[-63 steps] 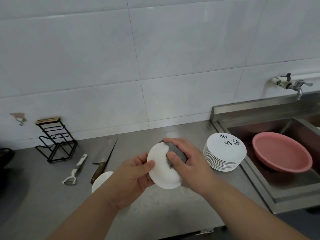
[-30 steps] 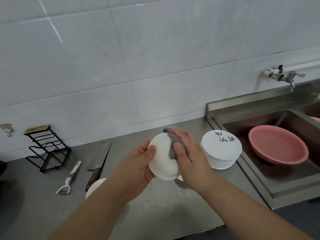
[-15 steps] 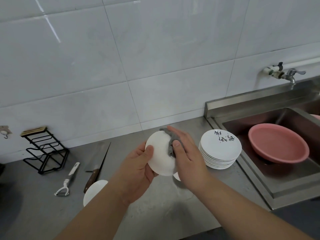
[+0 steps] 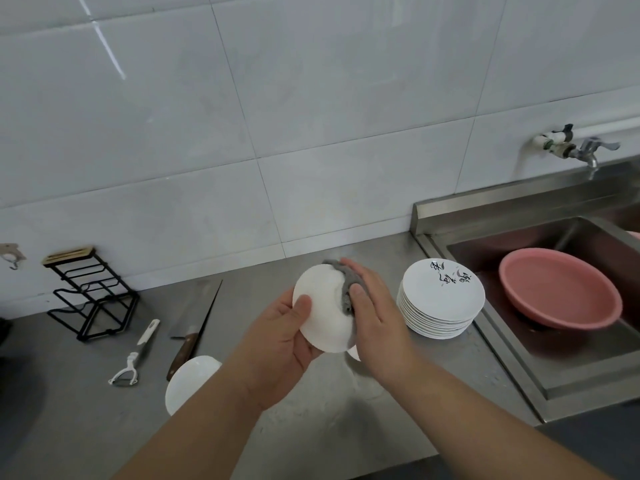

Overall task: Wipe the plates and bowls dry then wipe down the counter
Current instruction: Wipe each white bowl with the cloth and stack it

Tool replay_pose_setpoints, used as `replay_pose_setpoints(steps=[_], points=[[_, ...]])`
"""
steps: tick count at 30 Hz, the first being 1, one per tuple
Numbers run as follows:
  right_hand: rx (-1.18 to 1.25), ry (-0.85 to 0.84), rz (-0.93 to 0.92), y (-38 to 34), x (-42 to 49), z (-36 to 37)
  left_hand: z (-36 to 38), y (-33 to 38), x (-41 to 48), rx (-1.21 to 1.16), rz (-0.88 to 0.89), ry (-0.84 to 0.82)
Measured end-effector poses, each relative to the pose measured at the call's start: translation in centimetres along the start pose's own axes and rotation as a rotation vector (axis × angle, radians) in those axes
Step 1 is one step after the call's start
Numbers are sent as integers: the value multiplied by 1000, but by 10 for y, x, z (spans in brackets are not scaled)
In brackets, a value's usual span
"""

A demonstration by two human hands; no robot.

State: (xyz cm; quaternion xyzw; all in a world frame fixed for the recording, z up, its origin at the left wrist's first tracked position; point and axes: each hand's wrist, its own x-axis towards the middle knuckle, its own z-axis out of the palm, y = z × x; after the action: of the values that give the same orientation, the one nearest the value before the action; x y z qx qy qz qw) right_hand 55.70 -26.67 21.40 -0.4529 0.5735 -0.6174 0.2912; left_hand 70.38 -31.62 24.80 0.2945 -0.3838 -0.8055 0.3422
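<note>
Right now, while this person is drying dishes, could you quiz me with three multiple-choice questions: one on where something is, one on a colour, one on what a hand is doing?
1. Where is the round pink plastic basin? A hanging on the wall; B in the stainless steel sink; C on the floor.
2. What colour is the crumpled cloth that the right hand presses on the small white ceramic bowl? A yellow; B blue; C grey.
3. What is the left hand doing? A gripping that bowl; B hanging empty; C waving.
Answers: 1 B, the basin sits down inside the sink; 2 C, grey fabric shows beside the fingers; 3 A, its thumb and fingers curl round the bowl.
</note>
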Motion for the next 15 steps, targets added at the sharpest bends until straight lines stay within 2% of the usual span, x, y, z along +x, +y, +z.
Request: replay_pose_setpoints(steps=[4,9,13,15], points=[[95,-1,267,11,-30,32,4,-20,0,-74,38,71],[72,-72,296,20,-34,9,-3,-20,4,-206,35,152],[-137,-53,453,35,-26,-29,-14,-15,4,-218,-6,173],[-274,-131,505,37,-23,-48,-21,-21,3,-181,-47,181]])
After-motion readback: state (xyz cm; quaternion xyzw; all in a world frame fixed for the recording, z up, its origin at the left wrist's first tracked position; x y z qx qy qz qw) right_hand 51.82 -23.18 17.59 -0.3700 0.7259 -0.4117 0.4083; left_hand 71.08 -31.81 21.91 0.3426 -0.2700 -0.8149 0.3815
